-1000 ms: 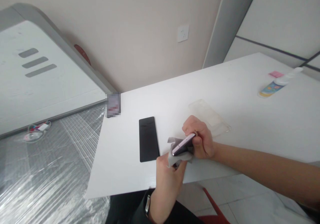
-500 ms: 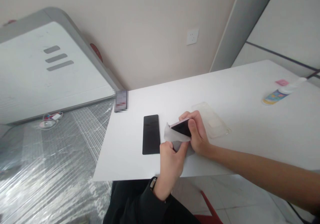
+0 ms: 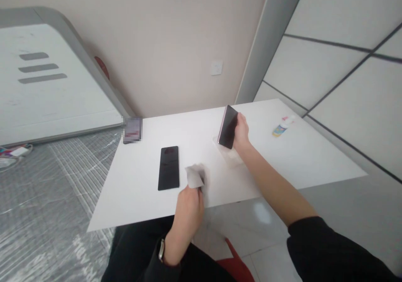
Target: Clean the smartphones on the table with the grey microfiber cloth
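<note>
1. Phone [image 3: 228,126] — held upright, tilted, in the right hand [image 3: 241,132] over the far middle of the table [image 3: 314,156]. Fingers were wrapped round its right long edge, thumb side hidden behind the body; dark face turned left. Judged stiff, smooth and slippery, glass-faced and breakable; best gripped by the 2 long edges, off the glass.

2. Wipe [image 3: 194,176] — small pale square, pinched between thumb and fingertips of the left hand [image 3: 187,206] at the near edge of the table. Judged light, limp, easily crumpled; any corner would serve as a hold.

3. Second phone [image 3: 168,167] — flat, face up, dark, just left of the wipe and apart from it.

4. Clear case [image 3: 230,156] — lay on the table beneath the held phone; nearly invisible against the white top, outline hard to trace, whether the phone touched it could not be told.

5. Bottle [image 3: 282,128] — lying on its side, far right, with a pink scrap beside it; label too small to read.

6. Blurred item [image 3: 132,130] at the far left corner — not identifiable.

7. Watch [image 3: 161,249] on the left wrist, partly cut off by the sleeve.
</note>
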The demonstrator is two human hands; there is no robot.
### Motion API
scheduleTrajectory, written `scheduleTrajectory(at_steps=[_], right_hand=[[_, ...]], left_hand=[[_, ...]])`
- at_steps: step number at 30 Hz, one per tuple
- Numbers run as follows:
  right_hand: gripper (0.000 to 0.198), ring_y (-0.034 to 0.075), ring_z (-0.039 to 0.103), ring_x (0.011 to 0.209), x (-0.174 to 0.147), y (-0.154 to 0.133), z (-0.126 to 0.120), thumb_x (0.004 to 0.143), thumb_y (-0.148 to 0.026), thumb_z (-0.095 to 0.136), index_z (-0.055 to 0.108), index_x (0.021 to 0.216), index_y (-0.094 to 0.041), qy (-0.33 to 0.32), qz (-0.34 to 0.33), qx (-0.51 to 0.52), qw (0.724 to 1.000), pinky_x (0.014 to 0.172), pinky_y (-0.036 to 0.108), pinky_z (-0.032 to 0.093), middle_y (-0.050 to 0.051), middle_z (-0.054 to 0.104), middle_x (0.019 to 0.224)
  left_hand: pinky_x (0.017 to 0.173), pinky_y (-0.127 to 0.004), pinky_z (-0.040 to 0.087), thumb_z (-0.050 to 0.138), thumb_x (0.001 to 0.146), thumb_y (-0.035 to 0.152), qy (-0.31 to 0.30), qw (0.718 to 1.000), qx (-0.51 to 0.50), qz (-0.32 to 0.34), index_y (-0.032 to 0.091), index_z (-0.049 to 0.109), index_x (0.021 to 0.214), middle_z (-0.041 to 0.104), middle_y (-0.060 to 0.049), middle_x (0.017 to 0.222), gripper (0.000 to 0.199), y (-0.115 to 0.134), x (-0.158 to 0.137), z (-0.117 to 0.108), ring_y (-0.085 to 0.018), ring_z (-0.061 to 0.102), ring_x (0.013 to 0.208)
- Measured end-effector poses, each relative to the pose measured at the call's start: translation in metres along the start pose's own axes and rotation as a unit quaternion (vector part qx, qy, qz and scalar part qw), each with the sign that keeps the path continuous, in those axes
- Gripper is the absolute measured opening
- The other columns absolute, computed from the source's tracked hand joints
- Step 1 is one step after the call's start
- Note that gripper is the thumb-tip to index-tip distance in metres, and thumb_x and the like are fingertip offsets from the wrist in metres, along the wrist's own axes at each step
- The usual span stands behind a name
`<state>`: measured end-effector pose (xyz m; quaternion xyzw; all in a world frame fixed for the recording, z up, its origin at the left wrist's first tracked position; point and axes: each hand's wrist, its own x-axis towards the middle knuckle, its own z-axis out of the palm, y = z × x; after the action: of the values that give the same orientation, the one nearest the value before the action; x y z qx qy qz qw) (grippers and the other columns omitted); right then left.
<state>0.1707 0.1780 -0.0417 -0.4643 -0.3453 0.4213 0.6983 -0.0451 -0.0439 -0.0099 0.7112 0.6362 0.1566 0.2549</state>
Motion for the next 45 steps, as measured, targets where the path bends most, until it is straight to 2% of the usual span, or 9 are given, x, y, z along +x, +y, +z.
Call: scheduleTrajectory(at_steps=[4, 10, 14, 18, 23, 28, 33, 39, 45], right_hand=[[0.062, 0.021, 0.063, 0.088, 0.005, -0.018, -0.016, 0.078, -0.08, 0.062, 0.053, 0.115, -0.031, -0.033, -0.04, -0.106, 0.993, 0.076, 0.033, 0.053, -0.001, 0.063, 0.099], [0.032, 0.023, 0.065, 0.094, -0.006, -0.03, -0.039, 0.078, -0.049, 0.074, 0.07, 0.098, -0.024, -0.182, -0.066, -0.289, 0.937, 0.092, 0.039, 0.051, 0.003, 0.075, 0.102], [0.013, 0.026, 0.067, 0.095, -0.01, -0.023, -0.044, 0.082, -0.034, 0.073, 0.075, 0.091, -0.025, -0.227, -0.074, -0.403, 0.883, 0.096, 0.041, 0.049, 0.004, 0.079, 0.1], [0.009, 0.029, 0.068, 0.103, -0.014, -0.014, -0.042, 0.086, -0.031, 0.074, 0.078, 0.09, -0.025, -0.231, -0.096, -0.486, 0.837, 0.101, 0.044, 0.048, 0.008, 0.078, 0.104], [0.013, 0.031, 0.058, 0.129, -0.018, -0.002, -0.038, 0.087, -0.026, 0.074, 0.077, 0.097, -0.019, -0.222, -0.132, -0.529, 0.808, 0.116, 0.046, 0.041, 0.016, 0.065, 0.135], [0.029, 0.026, 0.064, 0.119, -0.017, 0.011, -0.032, 0.096, -0.024, 0.068, 0.068, 0.125, -0.018, -0.236, -0.127, -0.54, 0.798, 0.112, 0.049, 0.046, 0.01, 0.072, 0.119], [0.028, 0.027, 0.066, 0.12, -0.015, 0.021, -0.022, 0.1, -0.038, 0.069, 0.07, 0.119, -0.017, -0.227, -0.093, -0.524, 0.815, 0.106, 0.053, 0.054, 0.009, 0.07, 0.128], [0.029, 0.022, 0.07, 0.104, -0.026, 0.007, -0.021, 0.102, -0.04, 0.067, 0.068, 0.117, -0.016, -0.207, -0.046, -0.407, 0.888, 0.093, 0.044, 0.06, 0.008, 0.071, 0.118], [0.043, 0.023, 0.067, 0.096, -0.051, -0.015, -0.008, 0.087, -0.062, 0.067, 0.067, 0.097, -0.02, -0.183, -0.016, -0.247, 0.951, 0.088, 0.038, 0.054, 0.006, 0.074, 0.104]], left_hand=[[0.082, -0.037, 0.054, 0.045, 0.098, 0.015, -0.012, 0.997, 0.04, 0.07, 0.017, 0.056, 0.144, 0.072, -0.013, 0.106, 0.047, 0.013, 0.014, -0.002, -0.028, 0.072, 0.095], [0.092, -0.039, 0.054, 0.048, 0.108, 0.044, -0.042, 0.984, 0.131, 0.115, 0.018, 0.075, 0.086, 0.073, -0.012, 0.098, 0.043, 0.041, 0.017, 0.021, -0.03, 0.069, 0.108], [0.072, -0.036, 0.055, 0.043, 0.108, 0.026, -0.033, 0.985, 0.146, 0.087, 0.017, 0.066, 0.129, 0.075, -0.01, 0.09, 0.033, 0.05, 0.031, 0.031, -0.028, 0.076, 0.085], [0.071, -0.034, 0.057, 0.048, 0.107, 0.024, -0.003, 0.983, 0.154, 0.097, 0.024, 0.04, 0.159, 0.07, -0.012, 0.126, 0.052, 0.056, 0.044, 0.038, -0.026, 0.078, 0.094], [0.073, -0.039, 0.062, 0.062, 0.102, 0.048, 0.02, 0.978, 0.175, 0.111, 0.024, 0.043, 0.157, 0.057, -0.014, 0.148, 0.063, 0.056, 0.05, 0.045, -0.028, 0.079, 0.095], [0.077, -0.039, 0.063, 0.067, 0.096, 0.059, 0.024, 0.985, 0.147, 0.086, 0.02, 0.053, 0.143, 0.062, -0.014, 0.14, 0.063, 0.055, 0.054, 0.048, -0.03, 0.078, 0.097], [0.08, -0.039, 0.06, 0.066, 0.1, 0.047, 0.031, 0.994, 0.098, 0.044, 0.016, 0.054, 0.141, 0.064, -0.015, 0.134, 0.052, 0.056, 0.058, 0.048, -0.031, 0.077, 0.098], [0.09, -0.038, 0.055, 0.069, 0.099, 0.032, 0.032, 0.999, -0.024, 0.03, 0.015, 0.04, 0.155, 0.066, -0.018, 0.139, 0.065, 0.047, 0.059, 0.038, -0.032, 0.073, 0.114], [0.076, -0.027, 0.051, 0.062, 0.099, 0.026, -0.012, 0.976, -0.205, 0.068, 0.019, 0.066, 0.095, 0.078, -0.003, 0.09, 0.009, 0.026, 0.047, 0.028, -0.017, 0.069, 0.077]])
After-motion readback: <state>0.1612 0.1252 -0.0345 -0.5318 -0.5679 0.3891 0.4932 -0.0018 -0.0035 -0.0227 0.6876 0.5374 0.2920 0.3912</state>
